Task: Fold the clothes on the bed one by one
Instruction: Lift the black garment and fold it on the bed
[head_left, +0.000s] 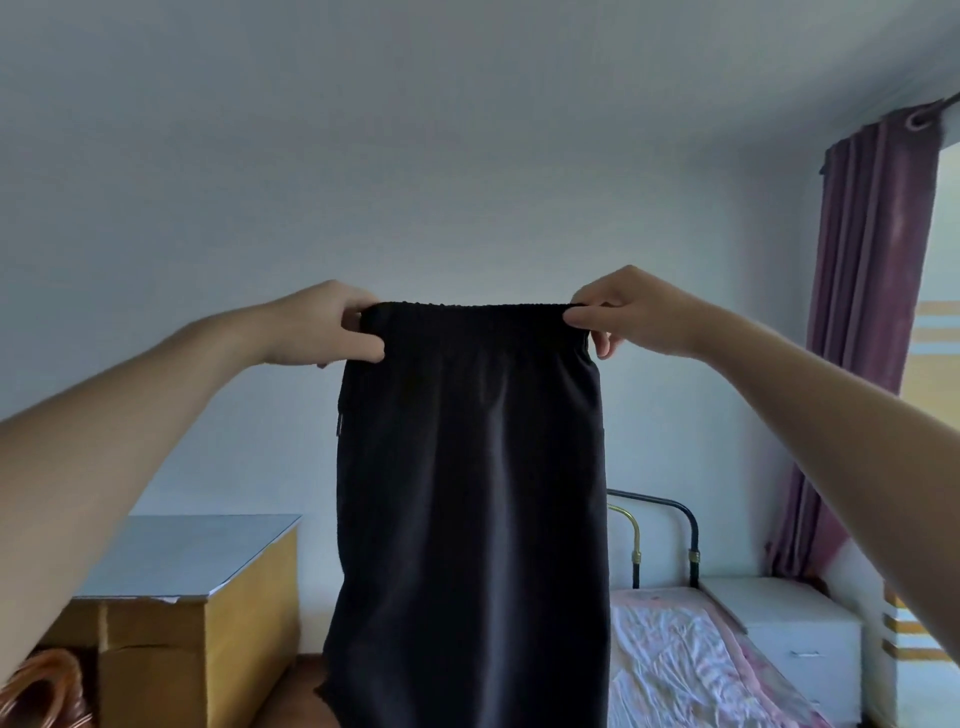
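I hold a pair of black trousers (470, 493) up in the air in front of me, arms stretched out, the elastic waistband (470, 307) pulled flat between my two hands. My left hand (322, 325) pinches the left end of the waistband, thumb on the near side and fingers curled behind the cloth. My right hand (631, 312) pinches the right end in the same way, thumb and forefinger closed on the gathered edge, the other fingers curled below. The trousers hang straight down from the band, and their lower end runs out of view at the bottom. A small zip pull (340, 423) shows at their left edge. Behind them on the right lies the bed (685, 660) with a pink and white sheet and a dark metal headboard (670, 525) against the far wall. A white nightstand (795, 629) stands just right of the bed, with a purple curtain (862, 312) behind it. On the left stands a wooden cabinet (197, 613) with a pale top.
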